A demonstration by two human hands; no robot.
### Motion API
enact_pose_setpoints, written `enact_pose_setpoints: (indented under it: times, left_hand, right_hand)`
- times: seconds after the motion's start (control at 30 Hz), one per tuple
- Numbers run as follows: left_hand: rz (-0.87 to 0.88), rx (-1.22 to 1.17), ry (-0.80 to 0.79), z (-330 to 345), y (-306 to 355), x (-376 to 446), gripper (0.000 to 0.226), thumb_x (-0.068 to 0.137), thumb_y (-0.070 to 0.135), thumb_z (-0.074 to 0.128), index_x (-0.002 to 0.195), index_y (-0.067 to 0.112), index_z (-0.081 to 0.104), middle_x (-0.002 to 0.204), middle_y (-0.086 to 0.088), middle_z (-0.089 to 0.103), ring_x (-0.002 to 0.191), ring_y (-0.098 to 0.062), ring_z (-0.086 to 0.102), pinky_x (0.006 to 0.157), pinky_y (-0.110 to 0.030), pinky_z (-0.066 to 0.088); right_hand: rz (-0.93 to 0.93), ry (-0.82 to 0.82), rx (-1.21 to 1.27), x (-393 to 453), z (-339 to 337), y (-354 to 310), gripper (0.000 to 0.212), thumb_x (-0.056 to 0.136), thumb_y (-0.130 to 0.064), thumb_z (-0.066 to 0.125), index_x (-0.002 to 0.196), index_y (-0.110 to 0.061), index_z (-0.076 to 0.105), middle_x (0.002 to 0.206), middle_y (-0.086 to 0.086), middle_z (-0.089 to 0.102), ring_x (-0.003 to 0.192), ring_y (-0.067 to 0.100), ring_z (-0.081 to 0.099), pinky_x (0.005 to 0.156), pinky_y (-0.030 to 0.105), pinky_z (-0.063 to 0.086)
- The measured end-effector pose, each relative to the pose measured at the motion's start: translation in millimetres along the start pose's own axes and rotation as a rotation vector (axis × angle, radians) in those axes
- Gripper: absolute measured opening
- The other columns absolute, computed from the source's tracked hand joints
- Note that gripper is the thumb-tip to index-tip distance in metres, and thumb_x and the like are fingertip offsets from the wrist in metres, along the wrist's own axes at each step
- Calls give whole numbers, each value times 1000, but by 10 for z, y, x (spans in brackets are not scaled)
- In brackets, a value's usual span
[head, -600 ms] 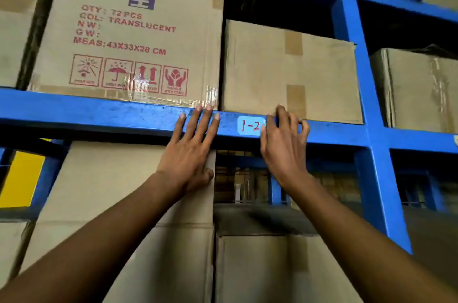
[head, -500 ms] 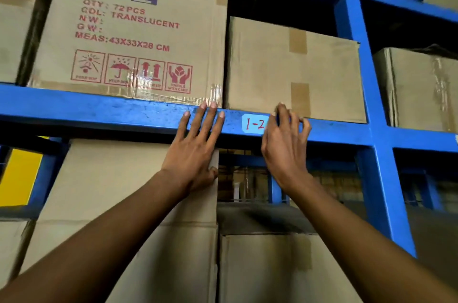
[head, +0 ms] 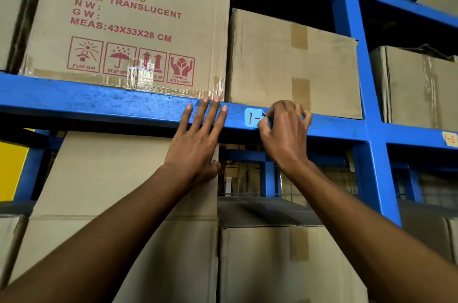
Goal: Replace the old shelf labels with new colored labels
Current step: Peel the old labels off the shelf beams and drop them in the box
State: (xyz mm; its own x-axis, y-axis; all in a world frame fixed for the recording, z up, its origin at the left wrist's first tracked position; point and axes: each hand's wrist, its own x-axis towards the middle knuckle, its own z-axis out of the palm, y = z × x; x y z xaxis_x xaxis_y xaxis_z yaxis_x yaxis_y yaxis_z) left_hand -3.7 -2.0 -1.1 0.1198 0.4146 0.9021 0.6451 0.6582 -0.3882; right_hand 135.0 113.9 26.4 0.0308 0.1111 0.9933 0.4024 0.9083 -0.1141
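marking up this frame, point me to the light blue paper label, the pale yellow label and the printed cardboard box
light blue paper label (head: 252,118), head view, left half
pale yellow label (head: 449,139), head view, middle
printed cardboard box (head: 128,27), head view, front face

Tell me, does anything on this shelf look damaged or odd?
Nothing serious. The clear tape along the bottom of the large printed cardboard box is wrinkled and covers part of its red handling symbols. The right hand hides one end of the small light-blue paper label on the blue metal shelf beam.
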Motion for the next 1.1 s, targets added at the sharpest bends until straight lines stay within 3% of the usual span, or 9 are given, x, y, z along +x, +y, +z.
enact_pose_setpoints:
  times: [0.2,0.33,0.43,0.53,0.63,0.83,0.97,1.1]
  left_hand:
    - [-24,10,-12,11,9,5,111,76,52,56,144,13,-24,155,-12,-23,142,-28,-24,117,-49,-10]
    - [-66,-50,-43,-60,119,0,107,77,45,58,147,12,-16,156,-14,-18,143,-30,-20,117,-50,-9]
    - [-82,-128,-47,-108,323,-26,100,77,38,60,149,12,-4,157,-18,-11,145,-32,-14,117,-50,-4]
    - [44,-169,-80,-114,807,-84,94,77,35,59,149,14,2,158,-18,1,146,-31,0,118,-46,5]
    - [146,-311,-149,-68,1482,-171,88,83,37,52,149,16,-2,159,-13,2,146,-25,6,118,-39,9]
    - [280,-381,-223,45,2991,-216,79,88,34,42,148,13,-6,159,-11,-6,146,-25,-9,117,-41,-7]
    - [313,-252,-277,178,3705,-300,78,87,31,40,148,7,-2,158,-15,-9,144,-30,-15,115,-48,-13]
    - [239,-151,-331,266,4056,-551,78,86,25,38,146,1,-4,156,-18,-13,136,-32,-29,112,-51,-16]
  right_hand:
    - [-46,-38,382,-170,-156,117,4,78,-19,56,80,-15,56,93,0,61,95,15,50,77,28,33]
    - [-66,-57,429,-254,-334,229,3,80,-18,57,81,-15,58,89,-1,63,89,15,52,72,23,39]
    - [-34,-50,421,-298,-480,454,6,80,-17,58,84,-13,61,88,1,66,86,18,56,70,33,47]
    - [46,-30,415,-401,-678,865,15,80,-17,56,92,-12,64,91,2,66,90,22,59,76,39,51]
    - [138,-11,374,-647,-861,1376,24,82,-13,50,99,-14,67,99,7,70,94,25,60,78,42,51]
    - [213,-114,288,-1180,-1235,2406,29,82,5,51,104,-3,69,105,14,72,97,26,66,83,24,45]
    - [260,-191,262,-1369,-1389,3043,28,84,-1,54,106,-6,69,105,11,73,93,20,68,82,27,51]
    - [318,-296,294,-1701,-1345,3445,25,84,-4,55,103,-10,71,99,11,74,90,21,69,80,34,55]
